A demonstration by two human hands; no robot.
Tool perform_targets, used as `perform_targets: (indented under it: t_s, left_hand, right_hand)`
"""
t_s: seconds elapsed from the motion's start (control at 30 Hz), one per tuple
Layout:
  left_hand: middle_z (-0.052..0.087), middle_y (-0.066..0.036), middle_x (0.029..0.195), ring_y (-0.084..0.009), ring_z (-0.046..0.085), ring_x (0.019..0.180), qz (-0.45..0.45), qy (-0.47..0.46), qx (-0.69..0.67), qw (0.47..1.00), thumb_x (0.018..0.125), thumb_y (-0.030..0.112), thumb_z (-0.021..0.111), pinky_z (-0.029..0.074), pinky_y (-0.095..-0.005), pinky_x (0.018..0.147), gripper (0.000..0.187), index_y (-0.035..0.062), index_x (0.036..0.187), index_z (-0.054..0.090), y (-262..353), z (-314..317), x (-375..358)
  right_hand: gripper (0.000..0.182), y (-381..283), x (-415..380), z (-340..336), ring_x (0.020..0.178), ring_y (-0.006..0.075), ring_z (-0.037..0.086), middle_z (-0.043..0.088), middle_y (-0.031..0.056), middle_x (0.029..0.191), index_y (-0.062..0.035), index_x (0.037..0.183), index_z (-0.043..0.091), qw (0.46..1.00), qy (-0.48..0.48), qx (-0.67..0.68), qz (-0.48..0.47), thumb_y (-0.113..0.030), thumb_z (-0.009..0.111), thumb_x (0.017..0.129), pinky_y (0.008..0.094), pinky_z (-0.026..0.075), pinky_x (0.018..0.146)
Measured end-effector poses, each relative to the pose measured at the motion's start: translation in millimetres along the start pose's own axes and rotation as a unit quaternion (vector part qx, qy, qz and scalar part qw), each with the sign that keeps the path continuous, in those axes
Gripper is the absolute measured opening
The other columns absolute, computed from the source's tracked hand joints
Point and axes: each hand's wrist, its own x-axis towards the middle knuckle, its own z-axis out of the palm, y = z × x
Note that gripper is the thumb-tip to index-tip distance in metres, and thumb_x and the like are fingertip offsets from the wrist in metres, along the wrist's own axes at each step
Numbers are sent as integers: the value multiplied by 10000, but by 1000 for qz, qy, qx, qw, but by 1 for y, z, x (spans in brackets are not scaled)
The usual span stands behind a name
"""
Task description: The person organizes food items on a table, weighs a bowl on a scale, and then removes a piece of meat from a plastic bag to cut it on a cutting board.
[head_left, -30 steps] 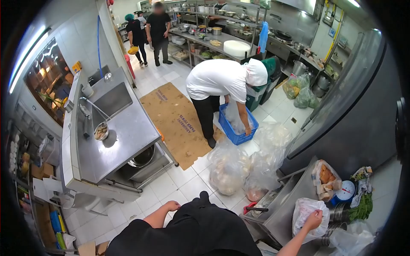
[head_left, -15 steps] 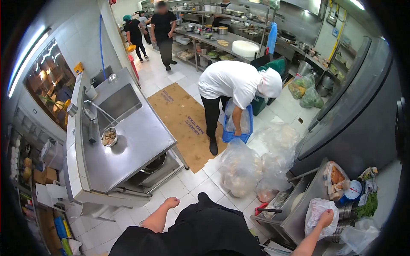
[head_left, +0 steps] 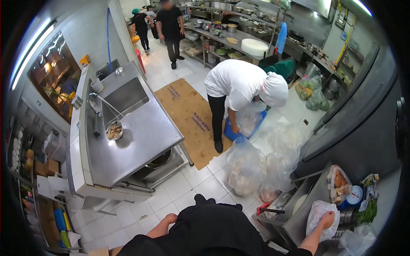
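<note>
My right hand [head_left: 328, 219] is closed on the top of a white plastic bag [head_left: 317, 216] on the steel counter [head_left: 294, 219] at the lower right. What the bag contains is hidden. Beside my body, above the floor tiles, hangs my left hand [head_left: 171, 218], its fingers curled with nothing visible in them. Around the white bag lie a clear bag with orange-brown food [head_left: 340, 182], a blue scale with a round white dial [head_left: 353, 195], some green leaves [head_left: 368, 212] and a crumpled clear bag [head_left: 358, 238].
Ahead, a co-worker in white [head_left: 239, 83] bends over a blue crate [head_left: 260, 123]. Large clear bags [head_left: 243, 168] crowd the floor before me. A steel sink table [head_left: 149, 128] stands left, with a bowl of food [head_left: 114, 130]. Flattened cardboard [head_left: 188, 115] covers some tiles.
My left hand has dropped lower, closer to my body. My right hand stays on the white bag. The co-worker's arm has shifted at the crate, where the clear bag now bulges higher.
</note>
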Motion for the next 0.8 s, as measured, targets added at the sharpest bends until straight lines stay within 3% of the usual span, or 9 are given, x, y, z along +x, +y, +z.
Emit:
perform_targets:
  t_s: [0.13,0.2,0.3,0.47,0.57,0.63,0.7,0.8]
  left_hand:
    - [746,-187,1106,-349,709,1046,36,-20,-31,999,891,477,619,539,-447,929,462,77,1049,787,0,2,5]
    - [760,-168,1069,-317,722,1019,25,-10,39,999,904,479,626,545,-427,919,462,77,1069,783,10,-10,14]
    - [784,-92,966,-248,737,934,27,-1,10,1000,933,457,597,560,-402,865,420,91,1010,789,23,-36,29]
    - [781,-91,941,-238,734,901,34,90,-8,995,933,428,611,563,-391,844,385,86,990,778,62,-72,42]
    - [782,-83,949,-230,734,897,23,152,-64,986,931,392,613,564,-384,836,354,88,1025,769,88,-62,39]
    - [783,-81,952,-223,735,896,22,148,-96,984,924,353,618,565,-376,831,333,88,1068,760,100,-44,38]
    - [782,-85,961,-239,736,898,35,99,-68,992,919,402,622,564,-388,836,357,94,1013,776,112,-14,38]
    - [775,-117,1000,-282,731,949,77,16,12,997,902,484,626,557,-400,871,420,114,1005,796,111,34,39]
  right_hand:
    - [193,4,-2,7,814,411,692,749,141,902,-177,917,719,1000,26,6,-15,-294,565,914,543,516,673]
    - [191,2,0,4,808,411,692,748,138,896,-178,912,717,999,29,6,-26,-293,564,918,547,515,671]
    - [216,-7,-8,-10,844,418,699,754,156,926,-165,932,739,1000,12,14,-14,-295,568,908,534,537,728]
    - [177,3,-4,7,781,404,692,738,143,854,-185,881,703,997,51,14,-50,-302,580,932,534,522,657]
    - [182,1,-1,2,778,404,692,739,141,852,-175,876,697,997,49,26,-51,-298,578,936,536,522,655]
    - [184,2,6,0,790,408,691,739,143,861,-174,877,701,997,35,37,-53,-300,581,935,535,519,658]
    - [186,1,7,-5,803,412,689,740,146,869,-172,879,704,997,18,46,-52,-302,583,934,534,516,660]
    - [155,13,7,-11,840,371,694,745,153,923,-110,928,721,991,-15,125,-45,-233,630,907,466,527,741]
